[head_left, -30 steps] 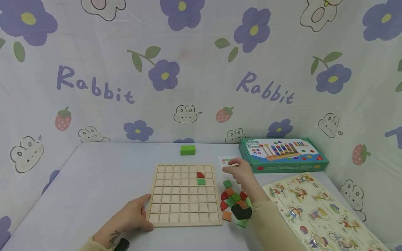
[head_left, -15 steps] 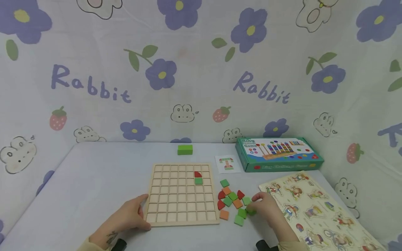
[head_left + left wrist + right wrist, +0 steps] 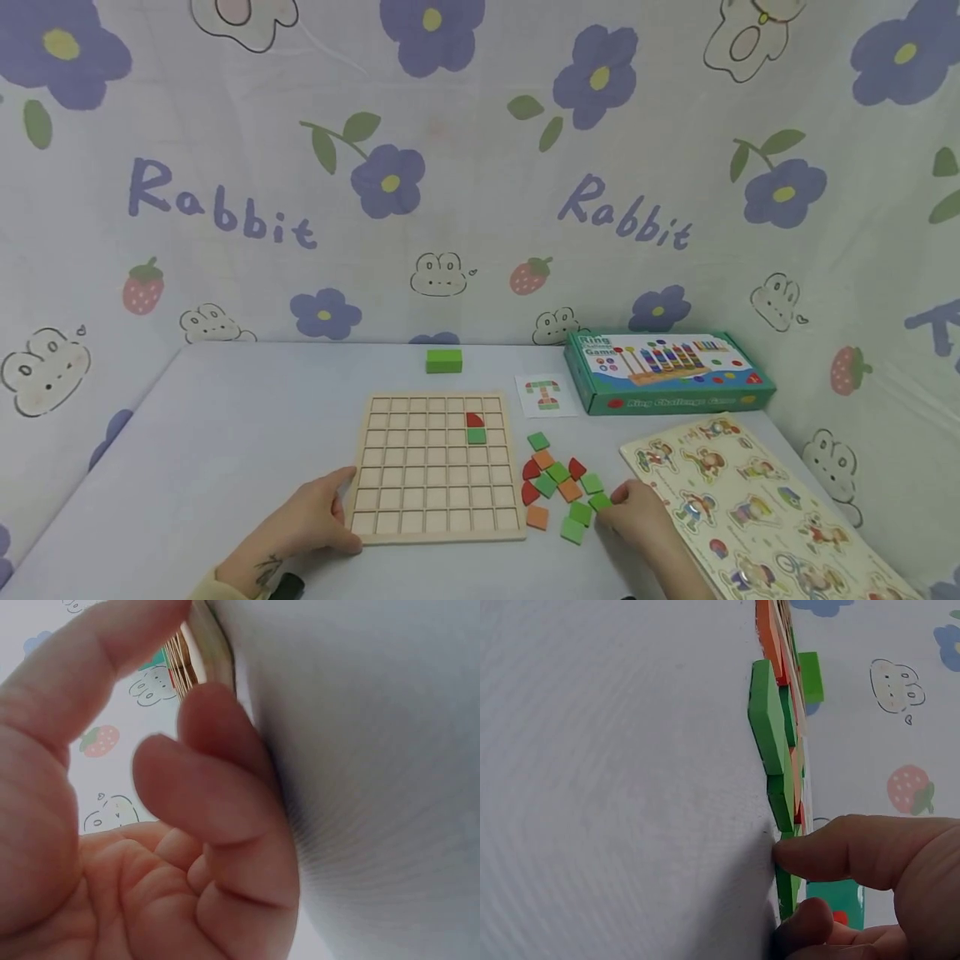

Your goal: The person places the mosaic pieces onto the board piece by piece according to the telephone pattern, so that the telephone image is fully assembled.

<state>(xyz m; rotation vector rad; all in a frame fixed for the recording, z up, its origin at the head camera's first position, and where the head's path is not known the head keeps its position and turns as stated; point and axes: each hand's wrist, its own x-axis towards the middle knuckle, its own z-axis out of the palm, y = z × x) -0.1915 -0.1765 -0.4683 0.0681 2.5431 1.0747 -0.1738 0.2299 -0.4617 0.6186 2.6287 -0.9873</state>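
Observation:
My left hand point(image 3: 300, 521) holds the lower left of the wooden grid board point(image 3: 390, 502), its thumb at the near corner and a finger along the side. In the left wrist view, a fingertip meets the edge of the board point(image 3: 214, 649). A red quarter-round piece point(image 3: 474, 420) sits in one cell, directly above a green square point(image 3: 476, 436). My right hand point(image 3: 645, 521) pinches a green tile point(image 3: 599, 502) at the right side of the loose pieces. The right wrist view shows the thumb on this green tile point(image 3: 786, 889), with a curled finger below.
Loose green, orange point(image 3: 537, 517) and red point(image 3: 530, 493) pieces lie right of the board. Behind them are a pattern card point(image 3: 528, 407) and a green game box point(image 3: 675, 402). A picture puzzle board point(image 3: 738, 475) lies at the right, and a green block point(image 3: 444, 362) stands behind the grid.
My right hand has moved from above the card down to the loose pieces, uncovering the card, and now pinches a green tile. The left hand stays at the board.

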